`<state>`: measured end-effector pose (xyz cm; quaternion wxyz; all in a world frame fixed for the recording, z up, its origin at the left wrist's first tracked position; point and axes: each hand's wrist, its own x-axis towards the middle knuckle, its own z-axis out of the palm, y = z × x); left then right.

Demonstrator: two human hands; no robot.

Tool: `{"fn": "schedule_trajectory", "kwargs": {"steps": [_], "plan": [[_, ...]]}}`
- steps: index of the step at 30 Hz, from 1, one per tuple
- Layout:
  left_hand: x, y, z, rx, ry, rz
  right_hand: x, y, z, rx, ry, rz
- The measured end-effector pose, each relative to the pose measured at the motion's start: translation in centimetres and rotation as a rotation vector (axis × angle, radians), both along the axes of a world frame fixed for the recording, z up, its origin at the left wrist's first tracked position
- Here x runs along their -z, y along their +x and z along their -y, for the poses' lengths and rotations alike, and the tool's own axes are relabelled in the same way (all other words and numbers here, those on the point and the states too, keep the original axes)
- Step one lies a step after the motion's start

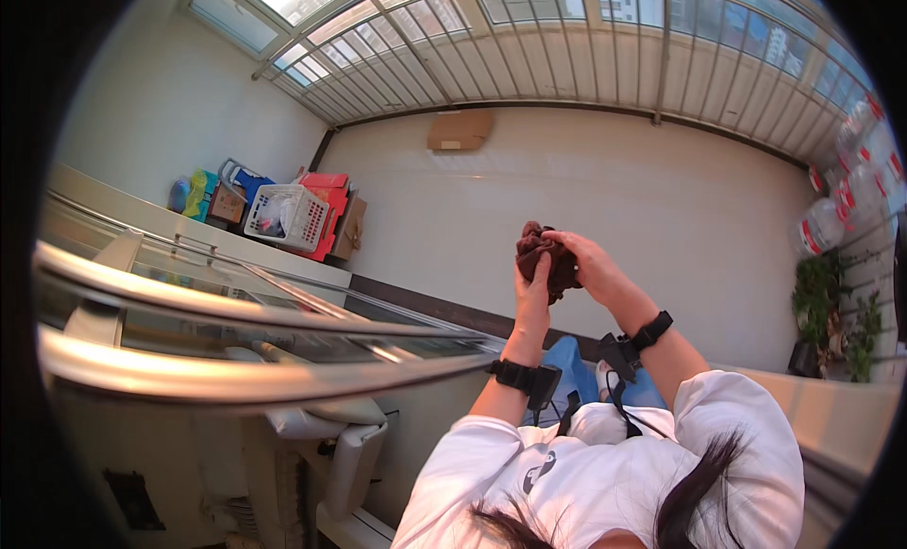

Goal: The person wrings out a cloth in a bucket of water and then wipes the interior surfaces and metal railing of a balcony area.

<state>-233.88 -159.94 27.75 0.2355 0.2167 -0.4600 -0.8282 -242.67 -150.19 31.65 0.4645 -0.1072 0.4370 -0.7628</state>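
Note:
A bunched dark brown cloth (560, 269) is pressed between my two hands, out in front of my body and above the pale floor. My left hand (533, 280) holds its near left side, with the thumb lying over the folds. On the cloth's right side lies my right hand (588, 258), its fingers reaching across the top. Folds hide some of the fingertips. Each wrist wears a black strap with a small black device.
Metal railings (545, 60) run below the windows. A cardboard piece (460, 130) lies by them. At left stand a white plastic basket (310, 219) and boxes; at right, several large clear bottles (822, 226) and potted plants (815, 294). Glass door frames (248, 375) are close at left.

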Motion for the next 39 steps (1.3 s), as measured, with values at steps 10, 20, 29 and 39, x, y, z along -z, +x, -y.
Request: {"fn": "schedule_trajectory", "kwargs": {"steps": [10,20,29,39], "plan": [[1.4,-17.6,18.4,-0.110,0.015,-0.037,0.8,-18.8,19.7,-0.064,0.090,0.035],[-3.0,-29.1,43.7,-0.117,-0.038,-0.036,-3.7,-33.5,44.2,-0.320,0.099,-0.051],[-0.9,-36.9,65.8,-0.325,-0.027,-0.029,-1.4,-45.5,69.7,-0.640,0.135,-0.203],[-3.5,-39.8,86.7,-0.456,0.001,0.013,-2.2,-49.0,96.9,-0.948,0.068,-0.510]]}}
